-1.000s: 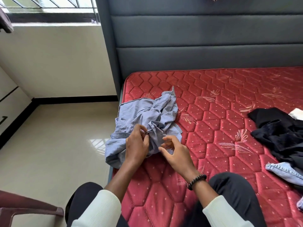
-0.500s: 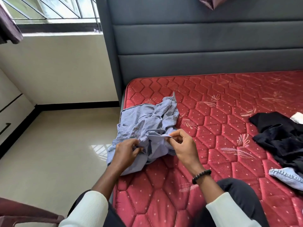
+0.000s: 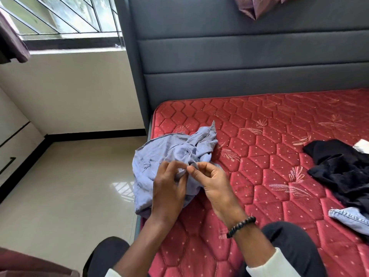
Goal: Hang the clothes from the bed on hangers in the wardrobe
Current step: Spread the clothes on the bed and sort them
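1. Head view, the garment: a crumpled pale blue cotton shirt (image 3: pixel 171 156) lies bunched at the near left corner of the red quilted mattress (image 3: pixel 269 156), its lower folds hanging over the bed's edge toward the glossy cream floor tiles (image 3: pixel 69 186).

2. Head view, the hands: the left hand (image 3: pixel 169 188) and the right hand (image 3: pixel 213 180) meet over the heap, each pinching a small fold of the shirt between thumb and fingertips, the two pinches almost touching. Both are clamped on cloth, not spread.

3. The step appears to be finding an edge, perhaps the collar or placket, so that the shirt can be opened out. I would judge it best to draw the hands apart along that edge rather than tug at one knot, then lift until the cloth hangs free.

4. Head view, what waits: a crumpled black garment (image 3: pixel 339 166) and a piece of light blue denim (image 3: pixel 351 216) lie well apart on the right. No hanger or wardrobe shows, so hanging looks some way off.
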Motion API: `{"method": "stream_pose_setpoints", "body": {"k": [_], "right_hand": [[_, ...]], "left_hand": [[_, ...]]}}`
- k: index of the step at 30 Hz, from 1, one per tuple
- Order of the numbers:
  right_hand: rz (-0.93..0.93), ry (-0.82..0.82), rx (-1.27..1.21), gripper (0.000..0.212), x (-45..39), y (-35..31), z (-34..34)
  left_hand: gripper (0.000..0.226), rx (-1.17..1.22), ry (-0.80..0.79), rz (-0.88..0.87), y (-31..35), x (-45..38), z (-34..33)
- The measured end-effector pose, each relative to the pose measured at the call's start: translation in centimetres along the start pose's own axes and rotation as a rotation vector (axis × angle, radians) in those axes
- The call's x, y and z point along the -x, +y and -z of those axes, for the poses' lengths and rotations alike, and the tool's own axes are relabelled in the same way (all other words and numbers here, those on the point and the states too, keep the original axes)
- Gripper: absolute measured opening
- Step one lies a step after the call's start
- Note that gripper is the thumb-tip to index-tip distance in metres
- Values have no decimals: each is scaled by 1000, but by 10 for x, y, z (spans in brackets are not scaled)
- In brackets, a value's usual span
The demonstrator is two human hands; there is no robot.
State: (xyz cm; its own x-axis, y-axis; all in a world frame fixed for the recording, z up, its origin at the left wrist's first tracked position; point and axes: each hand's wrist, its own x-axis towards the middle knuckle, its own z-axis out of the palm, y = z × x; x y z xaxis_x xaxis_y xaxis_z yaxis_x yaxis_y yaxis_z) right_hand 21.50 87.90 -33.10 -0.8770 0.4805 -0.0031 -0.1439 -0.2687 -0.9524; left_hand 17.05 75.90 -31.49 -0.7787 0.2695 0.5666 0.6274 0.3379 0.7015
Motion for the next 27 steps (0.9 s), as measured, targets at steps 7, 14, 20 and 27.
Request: {"method": "stream_pose_setpoints", "body": {"k": [7,14,20,27], "right_hand": [[153,122,47,15,23,3,8],[271,108,574,7,39,28,7],[158,116,538,8,43,33,16],[119,135,488,7,42,37,24]], "left_hand": [[29,-136,18,-57,-24,38,16],[43,3,89,-20,-18,55,-3],[29,160,25,188,-13,62,-14],[21,417,-52,381,-10,61,-18]]}}
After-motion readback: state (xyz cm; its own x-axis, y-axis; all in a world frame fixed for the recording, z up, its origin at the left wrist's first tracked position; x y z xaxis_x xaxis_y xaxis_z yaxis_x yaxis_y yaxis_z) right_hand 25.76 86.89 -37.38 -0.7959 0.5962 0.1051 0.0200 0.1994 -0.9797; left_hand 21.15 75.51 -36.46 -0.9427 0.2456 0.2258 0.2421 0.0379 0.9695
